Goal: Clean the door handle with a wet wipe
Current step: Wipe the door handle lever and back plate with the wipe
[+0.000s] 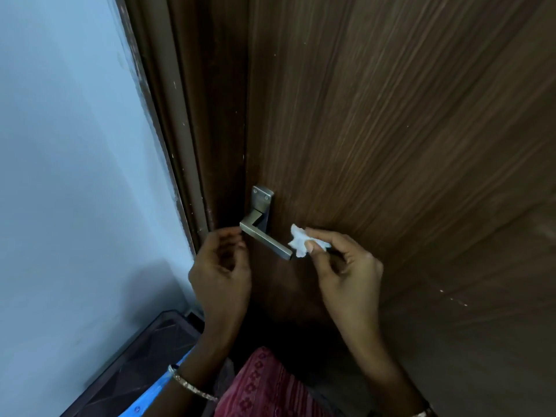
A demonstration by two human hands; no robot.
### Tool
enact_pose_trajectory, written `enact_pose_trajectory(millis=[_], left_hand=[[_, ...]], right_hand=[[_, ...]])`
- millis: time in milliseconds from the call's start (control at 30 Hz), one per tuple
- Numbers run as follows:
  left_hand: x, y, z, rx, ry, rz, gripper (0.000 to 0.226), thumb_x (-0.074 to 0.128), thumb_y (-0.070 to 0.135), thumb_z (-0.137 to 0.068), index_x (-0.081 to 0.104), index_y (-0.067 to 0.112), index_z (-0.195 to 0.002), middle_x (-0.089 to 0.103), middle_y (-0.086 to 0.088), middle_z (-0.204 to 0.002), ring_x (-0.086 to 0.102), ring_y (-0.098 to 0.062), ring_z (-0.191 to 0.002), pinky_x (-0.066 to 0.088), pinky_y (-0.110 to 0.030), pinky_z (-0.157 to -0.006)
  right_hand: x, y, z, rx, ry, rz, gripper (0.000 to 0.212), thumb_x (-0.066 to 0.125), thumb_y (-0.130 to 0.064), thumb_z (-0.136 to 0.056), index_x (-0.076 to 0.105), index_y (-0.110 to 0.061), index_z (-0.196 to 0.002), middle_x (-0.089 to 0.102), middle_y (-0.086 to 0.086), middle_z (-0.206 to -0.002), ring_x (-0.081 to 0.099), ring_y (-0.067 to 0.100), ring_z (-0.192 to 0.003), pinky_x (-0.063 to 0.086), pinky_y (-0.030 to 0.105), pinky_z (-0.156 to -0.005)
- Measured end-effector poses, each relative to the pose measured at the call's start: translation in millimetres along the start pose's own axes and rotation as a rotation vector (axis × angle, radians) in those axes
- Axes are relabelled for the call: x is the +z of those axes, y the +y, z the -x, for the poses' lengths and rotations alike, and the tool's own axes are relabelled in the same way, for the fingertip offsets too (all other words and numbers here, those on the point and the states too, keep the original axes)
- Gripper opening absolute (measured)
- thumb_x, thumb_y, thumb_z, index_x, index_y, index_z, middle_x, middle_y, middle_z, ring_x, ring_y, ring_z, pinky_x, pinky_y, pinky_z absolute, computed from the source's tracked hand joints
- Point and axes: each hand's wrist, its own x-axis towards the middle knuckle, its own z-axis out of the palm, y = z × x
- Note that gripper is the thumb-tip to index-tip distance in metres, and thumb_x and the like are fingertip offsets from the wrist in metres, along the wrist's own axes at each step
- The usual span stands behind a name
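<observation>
A brushed-metal lever door handle (pixel 264 237) sticks out from its backplate on the brown wooden door (pixel 391 130). My right hand (pixel 343 266) pinches a small crumpled white wet wipe (pixel 298 242) between thumb and fingers, right at the free end of the lever. My left hand (pixel 221 266) hovers by the handle's corner near the door edge, fingers loosely curled and apart, holding nothing.
The dark door frame (pixel 186 145) runs along the left of the door, with a pale blue wall (pixel 69 176) beside it. A dark mat (pixel 141 365) and a blue strip lie on the floor at lower left. Red patterned clothing (pixel 264 389) fills the bottom middle.
</observation>
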Motion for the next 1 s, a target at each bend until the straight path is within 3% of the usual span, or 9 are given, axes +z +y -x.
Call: enact_pose_trajectory(millis=[67,167,300,500,667,833,1000], left_hand=[[0,-6,-12,-0.019,0.011,-0.069,0.030,0.060,0.003,-0.089,0.071,0.018,-0.112,0.072,0.008,-0.103,0.065,0.001,-0.087,0.042,0.001,-0.076],[-1,-14,-21,-0.029,-0.051,-0.155,0.036,0.056,0.001,-0.090,0.072,0.021,-0.115,0.072,0.007,-0.110,0.060,0.008,-0.086,0.035,0.005,-0.075],[1,-17,-23,-0.014,-0.081,-0.180,0.040,0.052,-0.002,-0.090,0.073,0.026,-0.111,0.071,0.012,-0.107,0.063,-0.004,-0.098,0.043,-0.014,-0.084],[0,-24,-27,-0.023,-0.093,-0.146,0.050,0.046,-0.007,-0.084,0.072,0.024,-0.113,0.073,0.009,-0.107,0.066,-0.004,-0.098,0.049,-0.016,-0.087],[7,-22,-30,-0.033,-0.117,-0.105,0.059,0.045,-0.016,-0.076,0.072,0.021,-0.114,0.073,0.006,-0.102,0.065,0.003,-0.093,0.045,-0.003,-0.082],[6,-24,-30,-0.015,-0.136,-0.104,0.058,0.044,-0.017,-0.077,0.071,0.020,-0.114,0.072,0.004,-0.104,0.066,-0.008,-0.093,0.052,-0.022,-0.085],[5,-26,-31,-0.018,-0.141,-0.111,0.061,0.045,-0.018,-0.074,0.072,0.021,-0.114,0.072,0.003,-0.105,0.066,-0.007,-0.092,0.052,-0.020,-0.082]], right_hand=[[13,-2,0,-0.061,-0.102,0.094,0.027,0.071,-0.006,-0.091,0.077,-0.017,-0.114,0.075,-0.008,-0.108,0.069,-0.003,-0.097,0.047,0.002,-0.085],[34,-5,-3,-0.119,-0.167,0.187,0.026,0.069,-0.005,-0.093,0.076,-0.012,-0.116,0.075,-0.001,-0.110,0.070,0.004,-0.097,0.052,0.010,-0.087],[62,-15,-16,-0.203,-0.220,0.278,0.026,0.068,-0.008,-0.093,0.074,-0.013,-0.118,0.073,0.000,-0.114,0.070,0.010,-0.102,0.056,0.021,-0.090],[90,-33,-20,-0.339,-0.333,0.525,0.028,0.059,-0.006,-0.094,0.072,-0.010,-0.118,0.070,0.008,-0.116,0.063,0.026,-0.109,0.055,0.036,-0.093],[58,-21,-13,-0.264,-0.311,0.458,0.034,0.074,0.002,-0.083,0.077,-0.014,-0.113,0.075,0.002,-0.109,0.069,0.019,-0.099,0.056,0.025,-0.082],[17,-3,7,-0.232,-0.238,0.428,0.038,0.080,0.004,-0.077,0.079,-0.016,-0.110,0.078,-0.002,-0.105,0.071,0.011,-0.095,0.055,0.019,-0.086],[33,-10,1,-0.201,-0.230,0.437,0.035,0.077,0.004,-0.081,0.079,-0.014,-0.110,0.077,-0.001,-0.105,0.070,0.013,-0.097,0.059,0.025,-0.086]])
